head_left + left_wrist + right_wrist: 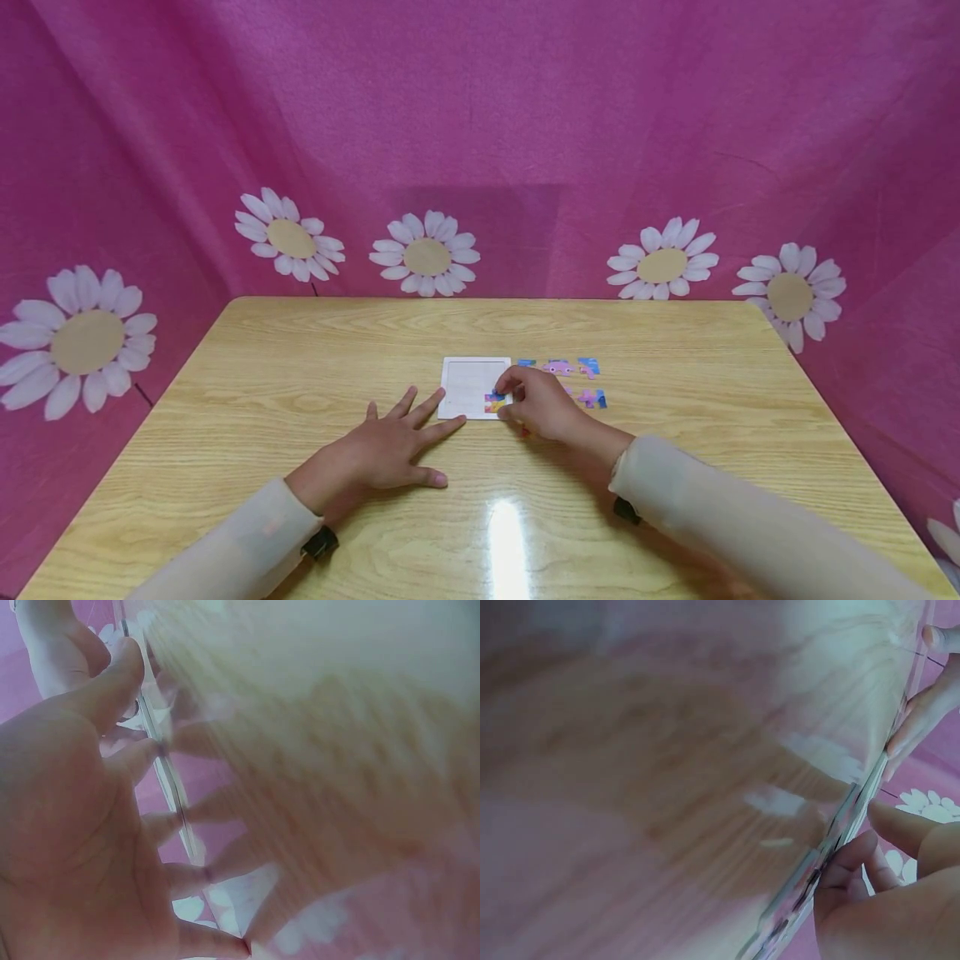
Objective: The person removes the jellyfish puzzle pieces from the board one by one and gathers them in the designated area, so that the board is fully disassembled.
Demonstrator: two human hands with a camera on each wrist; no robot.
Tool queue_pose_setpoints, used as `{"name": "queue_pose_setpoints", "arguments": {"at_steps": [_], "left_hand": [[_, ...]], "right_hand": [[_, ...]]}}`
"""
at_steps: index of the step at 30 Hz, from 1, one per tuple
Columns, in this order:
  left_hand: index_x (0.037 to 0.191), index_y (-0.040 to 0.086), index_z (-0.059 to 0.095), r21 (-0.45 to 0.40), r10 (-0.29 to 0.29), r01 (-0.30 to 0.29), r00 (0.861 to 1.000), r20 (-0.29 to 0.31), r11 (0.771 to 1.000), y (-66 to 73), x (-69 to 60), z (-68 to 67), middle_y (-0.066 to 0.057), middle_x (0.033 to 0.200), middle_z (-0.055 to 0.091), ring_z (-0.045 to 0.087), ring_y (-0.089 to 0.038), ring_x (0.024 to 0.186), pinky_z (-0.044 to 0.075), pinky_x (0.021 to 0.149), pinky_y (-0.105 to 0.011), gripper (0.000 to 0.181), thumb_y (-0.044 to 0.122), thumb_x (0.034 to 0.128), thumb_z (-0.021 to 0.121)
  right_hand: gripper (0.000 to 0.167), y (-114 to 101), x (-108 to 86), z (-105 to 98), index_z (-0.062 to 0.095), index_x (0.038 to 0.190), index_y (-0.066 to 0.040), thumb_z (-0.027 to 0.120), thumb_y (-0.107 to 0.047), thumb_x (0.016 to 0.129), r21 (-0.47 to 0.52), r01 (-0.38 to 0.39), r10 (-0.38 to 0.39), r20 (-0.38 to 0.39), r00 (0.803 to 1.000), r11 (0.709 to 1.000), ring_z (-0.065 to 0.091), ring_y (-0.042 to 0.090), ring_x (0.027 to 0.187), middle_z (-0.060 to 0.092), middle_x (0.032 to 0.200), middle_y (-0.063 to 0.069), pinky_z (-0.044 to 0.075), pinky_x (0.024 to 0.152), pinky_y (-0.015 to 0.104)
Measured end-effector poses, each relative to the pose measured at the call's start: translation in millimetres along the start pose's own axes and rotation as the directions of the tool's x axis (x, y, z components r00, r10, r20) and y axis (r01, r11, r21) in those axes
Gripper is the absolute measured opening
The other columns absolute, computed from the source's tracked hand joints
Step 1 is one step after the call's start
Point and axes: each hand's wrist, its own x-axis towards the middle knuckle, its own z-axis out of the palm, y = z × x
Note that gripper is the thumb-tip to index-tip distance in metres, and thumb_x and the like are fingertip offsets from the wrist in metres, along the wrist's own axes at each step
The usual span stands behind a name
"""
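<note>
A white puzzle frame (465,387) lies flat on the table. In its lower right corner are colourful jigsaw pieces (493,403) in blue, yellow and pink; how many cannot be told. My right hand (543,404) bends over that corner, thumb and index finger pinching a piece there. In the right wrist view the right hand (892,889) has curled fingers close to the frame's edge, the piece mostly hidden. My left hand (390,446) lies with spread fingers, fingertips touching the frame's left and near edges. The left wrist view shows the left hand (82,825) with fingers apart.
Loose jigsaw pieces (588,367) with pink and blue print lie right of the frame, some partly behind the right hand. A small red bit shows under that hand. The wooden table (337,333) meets a pink curtain (480,125) with white daisies along its back.
</note>
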Motion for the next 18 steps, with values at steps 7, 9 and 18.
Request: {"name": "queue_pose_setpoints", "arguments": {"at_steps": [7,9,18], "left_hand": [[0.162,0.045,0.027,0.002,-0.004,0.004,1.0,0.004,1.0,-0.4,0.6,0.7,-0.003,0.175,0.007,0.004,-0.044,0.158,0.019,0.106,-0.084,0.08,0.072,0.0925,0.056],[0.162,0.046,0.026,0.006,-0.007,0.007,1.0,0.005,1.0,-0.5,0.8,0.9,-0.003,0.175,0.007,0.004,-0.043,0.158,0.019,0.107,-0.084,0.08,0.072,0.0923,0.056],[0.162,0.046,0.027,0.0,-0.011,0.01,1.0,0.008,1.0,-0.2,0.6,1.2,-0.003,0.175,0.007,0.004,-0.043,0.158,0.018,0.106,-0.084,0.08,0.072,0.0921,0.056]], "right_hand": [[0.025,-1.7,4.6,4.3,0.066,0.104,-0.007,0.081,0.002,0.086,-0.046,-0.013,0.014,0.018,1.0,0.999,0.053,0.013,0.063,0.058,0.076,0.003,0.048,0.068,0.029],[0.029,-2.1,5.4,4.8,0.065,0.107,-0.007,0.081,0.002,0.085,-0.057,-0.008,0.009,0.015,1.0,0.998,0.055,0.013,0.065,0.06,0.081,0.004,0.05,0.069,0.029],[0.034,-5.9,7.2,5.6,0.068,0.113,-0.008,0.083,0.002,0.084,-0.111,0.001,-0.001,0.001,1.0,0.994,0.054,0.014,0.083,0.061,0.099,0.005,0.051,0.079,0.033]]}}
